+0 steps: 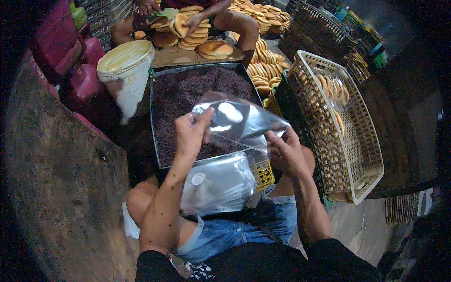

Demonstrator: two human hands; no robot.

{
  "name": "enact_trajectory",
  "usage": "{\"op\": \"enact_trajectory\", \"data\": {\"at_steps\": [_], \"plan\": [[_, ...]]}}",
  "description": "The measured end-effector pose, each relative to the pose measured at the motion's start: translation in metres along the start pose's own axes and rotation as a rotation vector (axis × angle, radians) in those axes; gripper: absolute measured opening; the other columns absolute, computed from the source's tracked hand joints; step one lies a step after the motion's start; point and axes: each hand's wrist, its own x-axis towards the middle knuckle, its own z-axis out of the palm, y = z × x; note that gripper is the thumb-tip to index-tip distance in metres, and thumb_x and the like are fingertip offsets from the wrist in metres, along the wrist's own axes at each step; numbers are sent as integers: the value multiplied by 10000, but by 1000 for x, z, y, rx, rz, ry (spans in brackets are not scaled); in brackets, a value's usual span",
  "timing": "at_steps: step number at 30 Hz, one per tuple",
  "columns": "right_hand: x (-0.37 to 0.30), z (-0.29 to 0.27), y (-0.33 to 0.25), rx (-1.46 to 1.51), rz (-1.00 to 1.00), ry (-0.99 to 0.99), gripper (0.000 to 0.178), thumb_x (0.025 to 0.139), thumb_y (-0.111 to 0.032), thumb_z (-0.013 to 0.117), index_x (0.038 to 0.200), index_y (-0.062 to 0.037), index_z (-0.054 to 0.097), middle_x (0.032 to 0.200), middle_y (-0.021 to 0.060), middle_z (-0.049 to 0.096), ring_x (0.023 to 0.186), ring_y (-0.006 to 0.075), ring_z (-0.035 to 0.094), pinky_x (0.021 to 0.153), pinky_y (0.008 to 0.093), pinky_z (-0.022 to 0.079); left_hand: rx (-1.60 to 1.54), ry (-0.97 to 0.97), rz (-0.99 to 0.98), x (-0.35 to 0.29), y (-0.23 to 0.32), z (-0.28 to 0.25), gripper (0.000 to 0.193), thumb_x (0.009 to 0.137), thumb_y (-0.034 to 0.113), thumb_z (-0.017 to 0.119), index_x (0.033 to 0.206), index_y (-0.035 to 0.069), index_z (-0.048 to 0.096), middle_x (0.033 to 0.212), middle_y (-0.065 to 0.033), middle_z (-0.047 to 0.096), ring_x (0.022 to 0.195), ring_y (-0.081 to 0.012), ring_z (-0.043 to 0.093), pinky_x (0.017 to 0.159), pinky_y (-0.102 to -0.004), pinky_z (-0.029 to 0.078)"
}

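A clear plastic bag [249,123] with a white printed patch is stretched between my two hands. My left hand [191,129] pinches its left edge, thumb against fingers. At its right corner my right hand [285,148] grips the film the same way. Beneath the bag lies a wide, shallow metal tray [151,120] filled with dark purple-brown crumbly stuff [188,91]. Closer to me, a stack of flat clear plastic bags [218,183] rests over my lap, at the tray's near edge.
Across the tray a person's hand [191,22] holds a round flat bread [179,26] beside stacked breads [192,40]. More breads [265,70] are piled farther right. A cream plastic crate [345,155] with bagged breads stands at my right. A white bucket [124,66] and wooden board [61,155] are at left.
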Motion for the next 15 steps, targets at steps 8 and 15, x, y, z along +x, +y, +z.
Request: {"op": "enact_trajectory", "data": {"at_steps": [8, 15], "plan": [[31, -35, -8, 125, -153, 332, 153, 1010, -118, 507, 1092, -10, 577, 1033, 123, 669, 912, 187, 671, 797, 358, 589, 1217, 54, 440, -36, -88, 27, 609, 696, 570, 800, 977, 45, 674, 866, -101, 686, 968, -283, 624, 879, -513, 437], [26, 37, -8, 671, 160, -24, 171, 982, -90, 512, 1096, 15, 583, 1151, 177, 650, 1010, 289, 676, 874, 416, 582, 473, -443, 130, -23, -75, 62, 708, 836, 709, 565, 1087, 55, 667, 1086, -90, 662, 1157, -266, 518, 1121, -468, 201]]}}
